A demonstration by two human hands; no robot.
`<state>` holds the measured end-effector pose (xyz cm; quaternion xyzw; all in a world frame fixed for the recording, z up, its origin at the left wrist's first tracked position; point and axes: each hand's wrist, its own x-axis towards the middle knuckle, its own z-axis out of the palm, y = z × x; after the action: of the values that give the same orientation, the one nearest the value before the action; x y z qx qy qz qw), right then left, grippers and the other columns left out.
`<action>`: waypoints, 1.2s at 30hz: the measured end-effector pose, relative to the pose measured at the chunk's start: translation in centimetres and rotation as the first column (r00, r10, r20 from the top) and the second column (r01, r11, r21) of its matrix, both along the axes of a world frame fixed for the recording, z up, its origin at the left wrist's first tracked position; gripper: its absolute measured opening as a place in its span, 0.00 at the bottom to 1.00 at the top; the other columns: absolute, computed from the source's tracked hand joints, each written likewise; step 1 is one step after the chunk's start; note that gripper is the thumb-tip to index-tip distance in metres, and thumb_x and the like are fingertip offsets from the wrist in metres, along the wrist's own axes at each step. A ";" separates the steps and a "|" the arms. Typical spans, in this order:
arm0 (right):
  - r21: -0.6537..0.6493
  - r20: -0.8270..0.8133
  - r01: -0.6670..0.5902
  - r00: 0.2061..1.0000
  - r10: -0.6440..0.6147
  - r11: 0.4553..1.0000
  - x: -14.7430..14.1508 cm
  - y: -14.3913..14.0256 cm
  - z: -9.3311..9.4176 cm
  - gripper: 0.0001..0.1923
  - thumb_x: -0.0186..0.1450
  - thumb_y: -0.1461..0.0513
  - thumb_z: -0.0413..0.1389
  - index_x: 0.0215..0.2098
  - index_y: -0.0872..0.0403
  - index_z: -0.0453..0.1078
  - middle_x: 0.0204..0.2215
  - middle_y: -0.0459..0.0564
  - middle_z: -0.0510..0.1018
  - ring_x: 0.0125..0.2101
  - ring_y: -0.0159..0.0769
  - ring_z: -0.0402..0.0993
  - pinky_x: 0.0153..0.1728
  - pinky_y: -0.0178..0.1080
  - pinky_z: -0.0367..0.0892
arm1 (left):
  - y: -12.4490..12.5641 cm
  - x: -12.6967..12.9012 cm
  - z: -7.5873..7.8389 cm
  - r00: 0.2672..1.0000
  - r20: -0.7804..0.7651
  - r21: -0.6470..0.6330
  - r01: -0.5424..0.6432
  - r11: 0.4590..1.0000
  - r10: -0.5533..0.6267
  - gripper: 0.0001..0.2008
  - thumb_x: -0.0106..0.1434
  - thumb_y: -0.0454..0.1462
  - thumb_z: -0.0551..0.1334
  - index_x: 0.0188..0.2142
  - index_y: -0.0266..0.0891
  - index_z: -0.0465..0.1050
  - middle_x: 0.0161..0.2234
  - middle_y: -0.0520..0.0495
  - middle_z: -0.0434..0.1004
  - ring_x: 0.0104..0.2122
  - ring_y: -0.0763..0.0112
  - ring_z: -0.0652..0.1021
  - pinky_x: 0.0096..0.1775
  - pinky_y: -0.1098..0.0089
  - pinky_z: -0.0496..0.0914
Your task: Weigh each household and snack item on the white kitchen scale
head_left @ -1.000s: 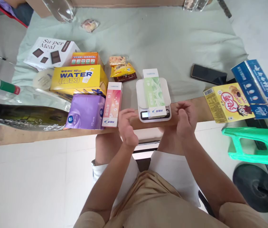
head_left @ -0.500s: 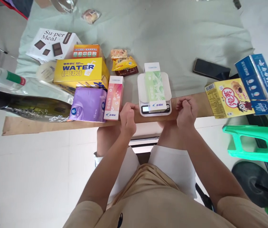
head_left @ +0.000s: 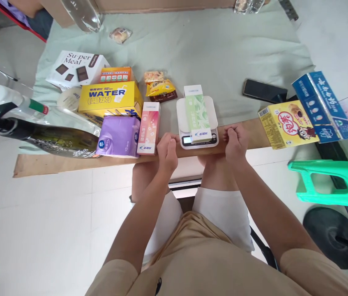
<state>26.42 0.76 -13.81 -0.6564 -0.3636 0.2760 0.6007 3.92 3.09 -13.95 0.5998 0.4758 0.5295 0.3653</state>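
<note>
Resting green carton (head_left: 197, 114) on scale (head_left: 182, 117)

Low bench (head_left: 192, 53) under pale green cloth (head_left: 223, 45), bearing white scale (head_left: 182, 120), pink carton (head_left: 149, 128), purple pack (head_left: 118, 142), yellow box (head_left: 109, 97), black phone (head_left: 263, 89).

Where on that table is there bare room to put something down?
The widest bare cloth lies behind the scale, between the snack packets and the phone. A smaller gap sits between scale and yellow box. The left is crowded: the WATER box, purple pack and pink carton stand packed together.
</note>
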 end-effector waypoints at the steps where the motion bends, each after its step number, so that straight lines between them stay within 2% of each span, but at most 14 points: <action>1: 0.001 0.005 -0.005 1.000 0.005 1.000 0.0 0.0 -0.1 0.19 0.68 0.45 0.58 0.32 0.52 0.70 0.26 0.42 0.74 0.28 0.29 0.69 0.35 0.37 0.68 | 0.0 0.0 0.0 1.000 -0.001 -0.002 0.000 1.000 0.000 0.30 0.74 0.62 0.49 0.30 0.43 0.71 0.30 0.45 0.75 0.34 0.62 0.76 0.40 0.61 0.71; 8: 0.013 0.060 -0.035 0.998 0.035 0.999 0.0 -0.1 -0.4 0.20 0.69 0.44 0.55 0.34 0.51 0.69 0.27 0.43 0.73 0.29 0.31 0.69 0.36 0.38 0.69 | -0.6 -0.1 0.7 1.000 0.017 -0.031 0.007 0.999 -0.006 0.24 0.76 0.55 0.53 0.30 0.44 0.71 0.31 0.47 0.76 0.36 0.63 0.77 0.39 0.63 0.71; 14: -0.002 0.126 -0.064 0.990 0.064 0.998 0.3 -0.4 -0.7 0.18 0.69 0.45 0.55 0.43 0.50 0.69 0.32 0.45 0.75 0.33 0.33 0.72 0.39 0.40 0.70 | -0.2 0.0 0.5 1.000 0.024 -0.010 -0.001 1.000 0.001 0.28 0.75 0.58 0.52 0.28 0.42 0.70 0.29 0.48 0.74 0.32 0.65 0.74 0.37 0.63 0.68; 16: -0.010 0.135 -0.069 0.988 0.069 0.998 0.5 -0.5 -0.1 0.18 0.69 0.47 0.55 0.45 0.50 0.68 0.34 0.46 0.75 0.35 0.34 0.73 0.41 0.42 0.71 | -0.1 0.0 0.3 1.000 0.024 0.001 0.003 1.000 -0.003 0.29 0.75 0.59 0.52 0.29 0.42 0.71 0.29 0.48 0.74 0.32 0.66 0.73 0.37 0.63 0.67; 18: -0.017 0.201 -0.062 0.978 0.064 0.998 0.2 -0.5 1.2 0.16 0.68 0.49 0.56 0.46 0.50 0.68 0.37 0.48 0.76 0.39 0.37 0.74 0.47 0.46 0.73 | -0.1 -0.1 0.1 1.000 0.024 0.012 0.011 1.000 -0.011 0.29 0.75 0.60 0.52 0.29 0.42 0.71 0.29 0.48 0.73 0.32 0.66 0.73 0.37 0.63 0.67; 20: -0.023 0.378 -0.081 0.922 0.084 0.996 -0.7 -0.2 3.0 0.13 0.67 0.53 0.57 0.47 0.50 0.68 0.41 0.52 0.76 0.45 0.41 0.74 0.55 0.52 0.72 | -0.1 -0.1 0.0 0.999 0.025 0.023 0.020 1.000 -0.020 0.29 0.74 0.61 0.53 0.29 0.42 0.71 0.29 0.48 0.73 0.32 0.66 0.73 0.36 0.63 0.67; 23: -0.117 0.634 -0.150 0.749 0.190 0.982 -3.2 1.0 5.8 0.15 0.69 0.54 0.56 0.51 0.50 0.68 0.52 0.57 0.74 0.54 0.48 0.72 0.62 0.60 0.70 | -0.2 0.0 -0.2 0.999 0.030 0.036 0.033 0.999 -0.034 0.30 0.75 0.61 0.53 0.28 0.43 0.70 0.28 0.49 0.72 0.32 0.66 0.73 0.36 0.63 0.67; 26: -0.342 0.680 -0.177 0.631 0.373 0.923 -5.8 3.1 7.1 0.26 0.64 0.53 0.62 0.58 0.49 0.65 0.61 0.61 0.67 0.61 0.58 0.69 0.60 0.66 0.72 | -0.2 0.1 -0.3 0.998 0.037 0.051 0.046 0.998 -0.048 0.31 0.75 0.62 0.51 0.27 0.43 0.67 0.27 0.50 0.70 0.30 0.66 0.72 0.35 0.62 0.66; 29: -0.480 0.658 -0.191 0.567 0.495 0.856 -6.5 4.8 7.3 0.34 0.58 0.57 0.65 0.61 0.51 0.64 0.67 0.66 0.62 0.59 0.63 0.70 0.56 0.68 0.73 | -0.1 0.1 -0.5 0.998 0.039 0.076 0.047 0.996 -0.051 0.32 0.75 0.63 0.51 0.25 0.43 0.65 0.25 0.50 0.68 0.29 0.66 0.71 0.34 0.62 0.64; 32: -0.511 0.656 -0.168 0.557 0.509 0.843 -4.5 5.0 7.7 0.37 0.59 0.62 0.61 0.66 0.51 0.63 0.63 0.66 0.68 0.57 0.59 0.73 0.59 0.68 0.72 | -0.1 -0.1 -0.4 0.998 0.029 0.093 0.045 0.995 -0.048 0.32 0.75 0.63 0.51 0.25 0.44 0.66 0.25 0.49 0.68 0.29 0.66 0.71 0.34 0.61 0.64; 34: -0.508 0.675 -0.131 0.553 0.487 0.852 -1.6 4.1 8.4 0.37 0.59 0.62 0.60 0.68 0.51 0.63 0.60 0.62 0.73 0.58 0.57 0.74 0.63 0.66 0.70 | -0.1 -0.2 -0.3 0.998 0.021 0.096 0.051 0.994 -0.053 0.32 0.75 0.63 0.50 0.26 0.44 0.67 0.26 0.49 0.69 0.29 0.66 0.71 0.34 0.61 0.65; 36: -0.476 0.712 -0.069 0.555 0.430 0.877 2.5 2.6 9.4 0.37 0.58 0.62 0.61 0.66 0.50 0.66 0.59 0.59 0.77 0.58 0.53 0.76 0.65 0.63 0.70 | -0.1 -0.3 -0.2 0.998 0.019 0.097 0.060 0.993 -0.063 0.33 0.75 0.63 0.50 0.26 0.43 0.68 0.26 0.48 0.70 0.29 0.66 0.71 0.33 0.61 0.65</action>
<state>28.94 3.36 -4.43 -0.7553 -0.6216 0.1026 0.1804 3.64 2.99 -14.12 0.6252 0.4271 0.5468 0.3574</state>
